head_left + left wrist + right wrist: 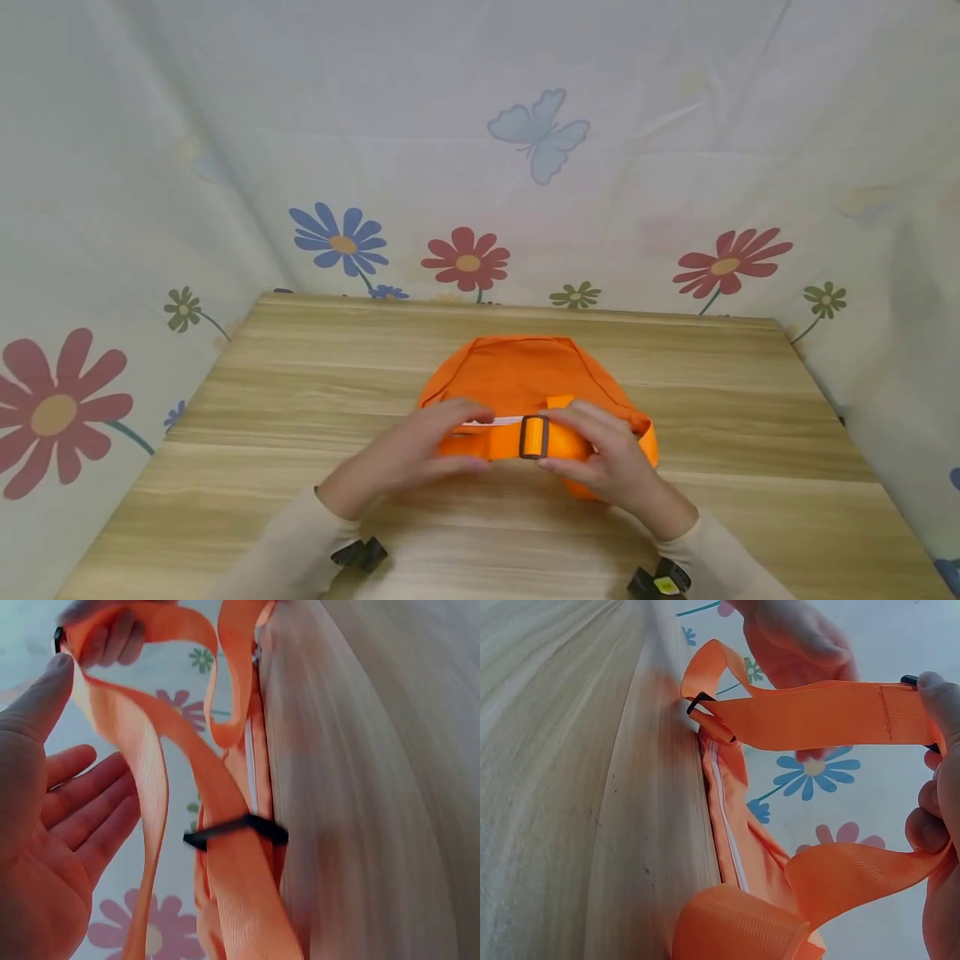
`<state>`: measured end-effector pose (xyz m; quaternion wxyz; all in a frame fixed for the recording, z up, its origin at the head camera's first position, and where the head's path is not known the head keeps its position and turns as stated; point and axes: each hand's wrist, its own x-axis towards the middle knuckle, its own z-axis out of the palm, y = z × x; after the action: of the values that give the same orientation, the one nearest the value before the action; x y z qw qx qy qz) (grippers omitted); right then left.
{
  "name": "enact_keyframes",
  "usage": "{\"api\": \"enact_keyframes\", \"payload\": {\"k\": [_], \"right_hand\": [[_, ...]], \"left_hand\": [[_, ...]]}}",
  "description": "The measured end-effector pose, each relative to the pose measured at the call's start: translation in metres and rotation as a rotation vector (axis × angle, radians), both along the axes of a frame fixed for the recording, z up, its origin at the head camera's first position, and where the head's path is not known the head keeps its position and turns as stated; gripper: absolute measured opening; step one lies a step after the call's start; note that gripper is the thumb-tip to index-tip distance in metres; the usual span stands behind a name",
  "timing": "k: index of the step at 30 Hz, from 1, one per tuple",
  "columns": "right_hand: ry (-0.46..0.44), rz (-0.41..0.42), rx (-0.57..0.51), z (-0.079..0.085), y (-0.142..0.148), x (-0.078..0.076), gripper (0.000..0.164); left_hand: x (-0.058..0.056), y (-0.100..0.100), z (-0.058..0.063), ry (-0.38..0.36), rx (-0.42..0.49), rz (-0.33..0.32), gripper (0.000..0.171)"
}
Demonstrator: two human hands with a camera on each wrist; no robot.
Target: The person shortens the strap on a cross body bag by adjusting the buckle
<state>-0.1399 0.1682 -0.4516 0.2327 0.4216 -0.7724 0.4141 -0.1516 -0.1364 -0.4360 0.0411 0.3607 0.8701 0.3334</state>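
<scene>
An orange bag (525,367) with a white zipper (724,802) lies on the table. Across its near side runs an orange webbing strap (504,443) with a black slider buckle (523,437). My right hand (618,458) pinches the strap beside this slider, thumb on one face and fingers curled behind. On the other side, my left hand (423,446) is around the strap, its fingers loosely extended and apart from the thumb. In the left wrist view the thumb tip is near the strap's edge. A second black buckle (255,823) sits on a lower part of the strap.
The bag rests on a wood-grain table (300,367). A pale cloth backdrop (375,100) printed with flowers and a butterfly surrounds the table's back and sides. Loose loops of strap (735,922) hang near the bag.
</scene>
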Motion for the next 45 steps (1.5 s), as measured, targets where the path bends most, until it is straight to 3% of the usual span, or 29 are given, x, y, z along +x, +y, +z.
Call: {"api": "enact_keyframes", "payload": {"k": [6, 12, 20, 25, 31, 37, 45], "right_hand": [[0.000, -0.007, 0.010, 0.000, -0.003, 0.000, 0.053], [-0.010, 0.024, 0.014, -0.002, -0.005, 0.000, 0.050], [-0.068, 0.000, 0.112, 0.004, 0.001, 0.000, 0.052], [-0.004, -0.013, 0.128, 0.010, 0.010, -0.004, 0.053], [0.025, -0.021, 0.143, 0.013, 0.022, -0.007, 0.044], [0.049, 0.004, 0.162, 0.013, 0.024, -0.008, 0.042], [0.024, 0.052, 0.137, 0.012, 0.019, -0.008, 0.040]], "left_hand": [[0.001, 0.021, -0.002, 0.083, 0.097, -0.069, 0.062], [0.005, 0.031, -0.008, 0.043, 0.111, -0.058, 0.061], [0.007, 0.026, -0.011, 0.025, 0.191, -0.009, 0.052], [0.006, 0.020, -0.009, 0.064, 0.239, 0.023, 0.049], [0.004, 0.018, -0.007, 0.027, 0.282, 0.060, 0.045], [0.003, 0.018, -0.012, 0.032, 0.301, 0.044, 0.039], [0.006, 0.019, -0.014, 0.018, 0.316, 0.066, 0.061]]}}
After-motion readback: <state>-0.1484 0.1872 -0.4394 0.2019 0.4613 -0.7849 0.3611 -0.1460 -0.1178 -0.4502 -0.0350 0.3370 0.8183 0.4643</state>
